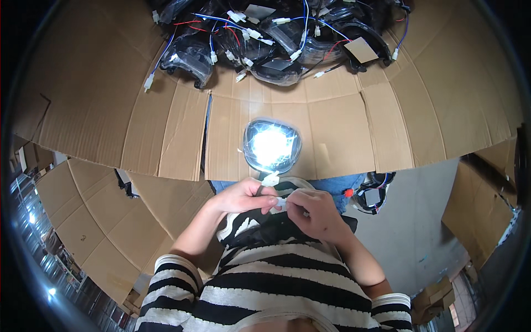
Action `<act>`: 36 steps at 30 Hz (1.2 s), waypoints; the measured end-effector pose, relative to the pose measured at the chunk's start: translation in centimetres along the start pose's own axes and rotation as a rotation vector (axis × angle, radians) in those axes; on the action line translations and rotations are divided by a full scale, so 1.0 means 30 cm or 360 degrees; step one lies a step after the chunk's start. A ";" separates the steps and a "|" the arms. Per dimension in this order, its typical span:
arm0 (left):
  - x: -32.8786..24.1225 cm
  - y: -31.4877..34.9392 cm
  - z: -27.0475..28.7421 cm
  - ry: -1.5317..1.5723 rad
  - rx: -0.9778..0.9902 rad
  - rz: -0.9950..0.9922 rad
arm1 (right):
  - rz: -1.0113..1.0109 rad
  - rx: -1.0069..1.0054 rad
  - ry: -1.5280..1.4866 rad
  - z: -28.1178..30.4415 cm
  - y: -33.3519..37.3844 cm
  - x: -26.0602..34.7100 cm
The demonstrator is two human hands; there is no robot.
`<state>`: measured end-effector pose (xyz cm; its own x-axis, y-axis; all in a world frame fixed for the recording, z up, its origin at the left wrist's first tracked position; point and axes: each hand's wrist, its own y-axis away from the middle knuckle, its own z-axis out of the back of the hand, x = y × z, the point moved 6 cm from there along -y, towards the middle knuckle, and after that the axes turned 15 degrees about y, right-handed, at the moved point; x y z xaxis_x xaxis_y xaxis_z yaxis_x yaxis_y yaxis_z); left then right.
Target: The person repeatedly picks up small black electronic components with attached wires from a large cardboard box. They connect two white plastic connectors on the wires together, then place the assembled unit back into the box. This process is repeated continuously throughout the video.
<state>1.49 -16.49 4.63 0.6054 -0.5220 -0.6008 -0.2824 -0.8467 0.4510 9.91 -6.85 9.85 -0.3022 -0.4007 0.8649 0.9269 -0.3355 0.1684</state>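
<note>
A lit headlamp point(293, 157), glaring white and wrapped in clear film, lies on the cardboard sheet just ahead of my hands. One white plug connector point(270, 179) shows between the lamp and my left fingers. My left hand point(243, 196) is closed around a dark cable point(259, 190) by its thumb and fingers. A pale connector point(281, 202) spans the small gap between the fingertips of both hands. From the other side my right hand point(317, 214) pinches this pale connector, its fingers curled. Whether its halves are fully joined, I cannot tell.
Several film-wrapped black lamps point(188, 60) with white plugs and coloured wires are heaped at the far edge of the cardboard sheet point(343, 133). More lamp parts point(371, 195) lie lower, to the right. Cardboard boxes point(83, 221) stand left, another box point(481, 202) right.
</note>
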 end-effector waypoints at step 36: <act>0.009 0.033 0.053 0.0496 -0.0563 -0.0233 | -0.0628 0.0194 -0.0459 0.035 0.075 -0.058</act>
<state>0.19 -17.64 3.85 0.8289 -0.2986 -0.4731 0.0597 -0.7936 0.6055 12.75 -6.01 9.24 -0.5771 -0.0057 0.8167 0.7788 -0.3048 0.5482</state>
